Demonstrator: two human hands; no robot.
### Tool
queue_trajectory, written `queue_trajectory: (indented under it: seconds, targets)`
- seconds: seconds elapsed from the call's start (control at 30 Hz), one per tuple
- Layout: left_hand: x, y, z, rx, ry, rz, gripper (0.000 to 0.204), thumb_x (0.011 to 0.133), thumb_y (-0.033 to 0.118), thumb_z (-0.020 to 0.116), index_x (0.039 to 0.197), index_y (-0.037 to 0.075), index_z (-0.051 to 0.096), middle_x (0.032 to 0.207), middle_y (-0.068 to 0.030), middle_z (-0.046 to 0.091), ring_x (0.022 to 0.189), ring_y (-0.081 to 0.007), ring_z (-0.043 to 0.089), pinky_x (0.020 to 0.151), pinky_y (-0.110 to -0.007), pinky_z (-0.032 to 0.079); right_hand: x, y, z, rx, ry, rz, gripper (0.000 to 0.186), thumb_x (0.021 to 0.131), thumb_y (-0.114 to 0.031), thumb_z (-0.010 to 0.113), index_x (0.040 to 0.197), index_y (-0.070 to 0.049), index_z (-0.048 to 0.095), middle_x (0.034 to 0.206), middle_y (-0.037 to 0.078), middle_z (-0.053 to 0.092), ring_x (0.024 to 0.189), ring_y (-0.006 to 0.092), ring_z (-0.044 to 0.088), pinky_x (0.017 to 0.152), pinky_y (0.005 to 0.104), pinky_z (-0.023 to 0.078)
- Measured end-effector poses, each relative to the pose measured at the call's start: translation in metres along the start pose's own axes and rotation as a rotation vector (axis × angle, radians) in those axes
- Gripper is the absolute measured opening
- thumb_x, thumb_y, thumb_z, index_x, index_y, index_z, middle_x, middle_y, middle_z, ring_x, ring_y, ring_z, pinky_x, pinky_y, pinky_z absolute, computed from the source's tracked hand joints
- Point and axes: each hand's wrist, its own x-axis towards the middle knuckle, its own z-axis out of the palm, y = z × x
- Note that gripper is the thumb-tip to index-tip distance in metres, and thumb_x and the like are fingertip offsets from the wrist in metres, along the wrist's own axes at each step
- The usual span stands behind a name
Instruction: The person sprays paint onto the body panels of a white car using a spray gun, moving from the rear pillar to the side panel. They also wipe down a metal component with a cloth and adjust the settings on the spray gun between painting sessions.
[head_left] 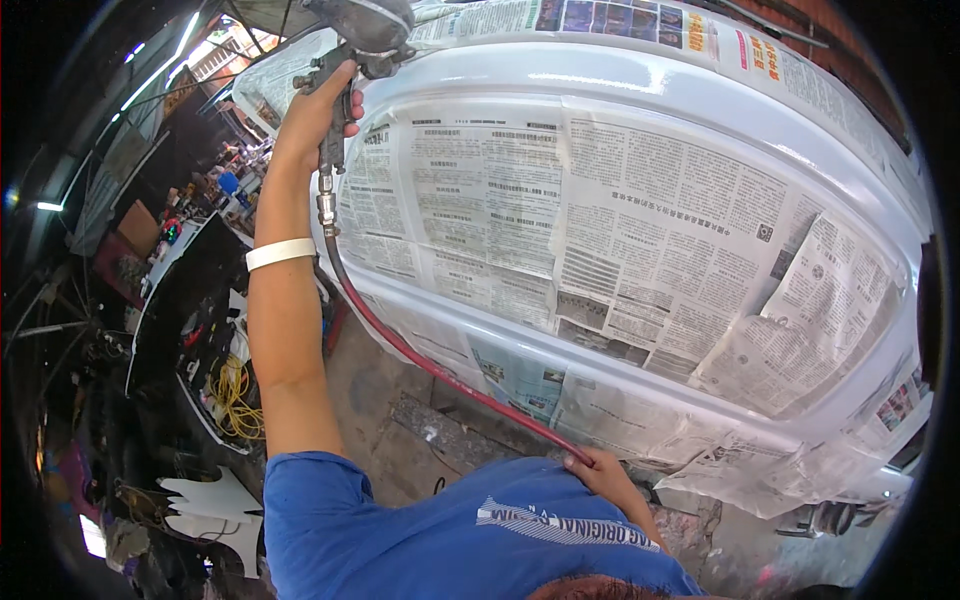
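My left hand [312, 112], at the end of a raised arm, is wrapped round the handle of a spray gun [333, 152]. The gun's dark cup [372, 22] sits at the top edge, close to a glossy pale grey car body [610, 72]. From a metal fitting under the handle, a red air hose [430, 366] curves down across my front. Low in the view, my right hand [612, 484] is closed around this hose near my blue shirt. Newspaper sheets [650, 220] cover the window area between the shiny painted bands.
More newspaper and thin film hang along the car's lower side. On the left, a loose dark car panel [165, 290], a coiled yellow cord [235, 398] and a torn-edged white piece [215, 510] lie among clutter. A stained concrete floor [365, 385] shows between me and the car.
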Motion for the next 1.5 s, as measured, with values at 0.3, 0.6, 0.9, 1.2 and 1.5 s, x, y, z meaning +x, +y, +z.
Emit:
queue_trajectory:
  seconds: [0.3,0.6,0.9,1.2,1.5]
  targets:
    - [-0.003,0.007,0.001,-0.122,-0.086,0.088,0.045,0.094,0.047,0.066,0.112,0.006,0.064,0.087,-0.0068,0.071,0.072,-0.0133,0.068,0.054,-0.023,0.048,0.007,0.001,0.002,-0.019,0.001,-0.005,0.035,0.097,-0.032,0.065,0.097,0.003,0.067,0.07,0.011,0.06,0.067,0.0165,0.052,0.065,0.0348,0.046]
    - [0.024,-0.023,-0.029,-0.106,0.113,0.002,0.035,0.093,0.038,0.069,0.104,0.005,0.067,0.08,-0.0052,0.067,0.064,-0.0127,0.063,0.049,-0.025,0.047,0.008,-0.004,0.001,-0.042,-0.046,0.04,0.04,0.099,-0.036,0.061,0.109,0.003,0.066,0.082,0.01,0.066,0.075,0.017,0.056,0.072,0.0349,0.048]
    - [0.037,-0.063,-0.063,-0.204,0.242,-0.032,0.032,0.096,0.034,0.066,0.103,0.003,0.064,0.077,-0.0059,0.065,0.062,-0.0145,0.064,0.048,-0.026,0.05,0.008,-0.008,0.001,-0.024,-0.068,0.077,0.039,0.1,-0.035,0.06,0.111,0.002,0.066,0.081,0.005,0.062,0.076,0.0134,0.054,0.07,0.0316,0.047]
    - [0.016,-0.083,-0.076,-0.143,0.333,-0.128,0.032,0.096,0.032,0.066,0.102,0.001,0.065,0.077,-0.0071,0.066,0.063,-0.0149,0.065,0.049,-0.026,0.053,0.012,-0.01,0.001,-0.032,-0.088,0.141,0.037,0.1,-0.033,0.06,0.114,0.001,0.066,0.086,0.005,0.065,0.079,0.0135,0.057,0.072,0.0313,0.048]
    - [-0.014,-0.048,-0.049,-0.036,0.196,-0.071,0.033,0.092,0.036,0.07,0.102,0.004,0.067,0.078,-0.0036,0.066,0.065,-0.0122,0.064,0.051,-0.025,0.051,0.009,-0.009,-0.002,-0.031,-0.079,0.147,0.038,0.099,-0.032,0.06,0.116,0.001,0.066,0.095,0.009,0.069,0.088,0.0159,0.061,0.082,0.0325,0.049]
